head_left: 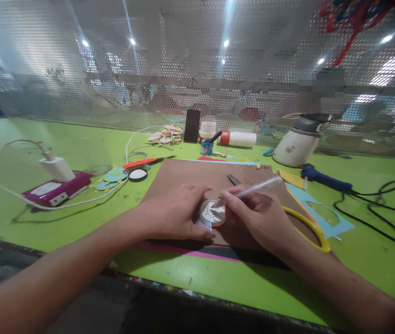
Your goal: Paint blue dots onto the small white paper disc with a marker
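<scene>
A small round white disc (213, 212) with dark lines across its face and a reddish lower edge is over the brown sheet (183, 178). My left hand (179, 211) curves around its left side, fingers above and thumb below, holding it steady. A bit of bluish-white patterned paper (204, 224) shows beside the thumb. My right hand (260, 211) pinches a clear, pen-like tool (258, 186), its tip pointing down at the disc's face. Yellow-handled scissors (314, 232) lie partly beneath my right hand, with dark blade tips (232, 179) beyond my fingers.
A purple power strip (58, 192) with a white charger stands left, near an orange cutter (138, 163) and a black-rimmed disc (138, 175). Behind are a phone (192, 125), a blue jar (206, 147) and a white bottle (296, 141). A blue glue gun (326, 178) trails its cord right.
</scene>
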Motion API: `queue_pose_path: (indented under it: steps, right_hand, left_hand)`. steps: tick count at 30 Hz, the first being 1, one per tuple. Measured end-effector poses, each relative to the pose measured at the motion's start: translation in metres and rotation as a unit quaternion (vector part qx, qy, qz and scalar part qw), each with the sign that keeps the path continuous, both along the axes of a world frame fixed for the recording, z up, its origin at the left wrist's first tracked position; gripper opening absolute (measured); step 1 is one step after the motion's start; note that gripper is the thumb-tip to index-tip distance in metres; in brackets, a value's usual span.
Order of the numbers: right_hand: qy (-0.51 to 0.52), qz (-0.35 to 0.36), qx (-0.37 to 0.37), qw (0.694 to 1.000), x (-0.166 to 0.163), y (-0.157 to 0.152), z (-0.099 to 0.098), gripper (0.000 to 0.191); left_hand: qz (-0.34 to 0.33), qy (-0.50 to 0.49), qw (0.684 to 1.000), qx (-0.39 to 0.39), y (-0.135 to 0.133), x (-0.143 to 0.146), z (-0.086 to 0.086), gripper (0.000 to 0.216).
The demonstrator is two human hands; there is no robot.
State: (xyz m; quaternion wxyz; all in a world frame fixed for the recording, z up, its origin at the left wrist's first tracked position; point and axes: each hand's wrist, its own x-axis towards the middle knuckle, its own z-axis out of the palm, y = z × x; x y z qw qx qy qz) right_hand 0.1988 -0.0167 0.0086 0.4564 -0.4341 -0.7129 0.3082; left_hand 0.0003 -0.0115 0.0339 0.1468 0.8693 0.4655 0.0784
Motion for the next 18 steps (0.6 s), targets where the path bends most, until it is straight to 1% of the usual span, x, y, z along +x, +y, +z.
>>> queue_pose_path:
  steps: [6, 12, 18]
  right_hand:
    - [0.012, 0.003, 0.002, 1.000, -0.0027, 0.0001, -0.0005, 0.022]
    - [-0.011, -0.003, 0.008, 1.000, -0.0014, -0.0006, -0.0021, 0.023]
    - [-0.043, -0.003, 0.032, 0.999, 0.0004, 0.0019, -0.0053, 0.025]
  left_hand:
    - [0.000, 0.001, 1.000, 0.000, -0.0006, 0.0009, 0.0013, 0.070]
    - [-0.001, 0.006, 1.000, -0.002, -0.0011, 0.0019, 0.0028, 0.068]
    - [-0.003, 0.004, 1.000, 0.008, -0.0008, -0.0002, 0.0008, 0.068]
